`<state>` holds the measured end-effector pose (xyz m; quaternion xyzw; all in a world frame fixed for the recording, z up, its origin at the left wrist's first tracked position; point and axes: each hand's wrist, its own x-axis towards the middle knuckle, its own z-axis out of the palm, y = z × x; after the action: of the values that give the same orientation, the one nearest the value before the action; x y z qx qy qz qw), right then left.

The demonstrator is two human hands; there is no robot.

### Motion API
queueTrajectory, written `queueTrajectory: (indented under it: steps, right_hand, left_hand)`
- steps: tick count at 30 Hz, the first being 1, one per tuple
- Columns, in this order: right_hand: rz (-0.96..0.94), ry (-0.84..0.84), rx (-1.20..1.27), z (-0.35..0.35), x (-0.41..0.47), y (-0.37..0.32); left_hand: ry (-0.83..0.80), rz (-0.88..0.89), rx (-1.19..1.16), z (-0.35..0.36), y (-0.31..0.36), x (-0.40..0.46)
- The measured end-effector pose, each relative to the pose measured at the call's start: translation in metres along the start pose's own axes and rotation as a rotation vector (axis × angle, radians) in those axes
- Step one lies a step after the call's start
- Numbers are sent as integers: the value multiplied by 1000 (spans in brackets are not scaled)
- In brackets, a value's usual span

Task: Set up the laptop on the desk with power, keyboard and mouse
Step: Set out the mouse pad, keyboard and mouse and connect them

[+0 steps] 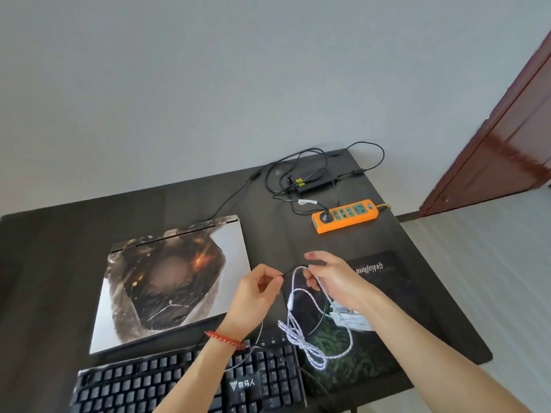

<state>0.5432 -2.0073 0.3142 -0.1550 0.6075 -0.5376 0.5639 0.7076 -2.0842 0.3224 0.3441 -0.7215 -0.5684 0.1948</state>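
Sitting shut on the desk (44, 263), the laptop (173, 281) waits, keyboard (185, 383) in front. The left hand (253, 299) pinches a dark cable end; the right hand (334, 281) fingers curl round a white cable (301, 338), maybe the mouse's. Its loops could knot if pulled hard.

grey wall (208, 84) | brown door (512, 138), possibly ajar | pale floor (492, 278)
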Motion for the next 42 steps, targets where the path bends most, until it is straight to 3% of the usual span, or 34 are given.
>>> queueTrajectory:
  steps: [4,7,9,12,15,17,18,20,22,24,26,28,29,31,34,36,39,42]
  right_hand:
    - [140,-121,157,-7,7,-14]
    - [57,25,229,-5,14,-37]
    - [-101,136,438,-11,17,-63]
    - [-323,138,835,-34,16,-99]
    - [-315,171,870,-49,13,-105]
    - [-256,261,602,-48,12,-94]
    - [-244,292,436,-46,11,-88]
    - [-257,292,100,-39,5,-67]
    - [-280,221,-292,-33,-3,-44]
    - [-226,75,-650,-26,-12,-20]
    - [-156,-41,-846,-23,-18,-1]
    - [-82,-72,-898,-23,-20,12]
    - [-66,-72,-905,-25,-19,16]
    - [-56,-36,-828,-25,-13,19]
    - [45,118,-354,-22,0,9]
    - [90,104,-132,-16,11,-1]
    - [93,10,53,7,29,-13]
    - [47,54,10,37,46,-20]
  left_hand:
    - [-123,35,-11,-5,0,-5]
    - [-298,11,77,-5,-3,-8]
    - [-338,8,298,-6,-9,-4]
    - [-393,-56,777,-16,-25,10]
    - [-492,-187,1010,-20,-38,21]
    - [-411,-171,858,-12,-34,31]
    - [-331,-184,686,-4,-26,39]
    - [-235,-387,198,11,-7,48]
    - [-245,-627,-252,24,9,59]
    - [-280,-760,-499,33,13,66]
    - [-203,-828,-701,39,13,70]
    - [-26,-813,-817,42,11,74]
    - [53,-757,-780,42,7,75]
    - [131,-565,-451,36,-2,73]
    - [62,-193,8,22,-16,58]
    - [-12,-45,194,14,-23,47]
    - [-105,70,476,6,-34,35]
    - [-68,22,480,-1,-45,27]
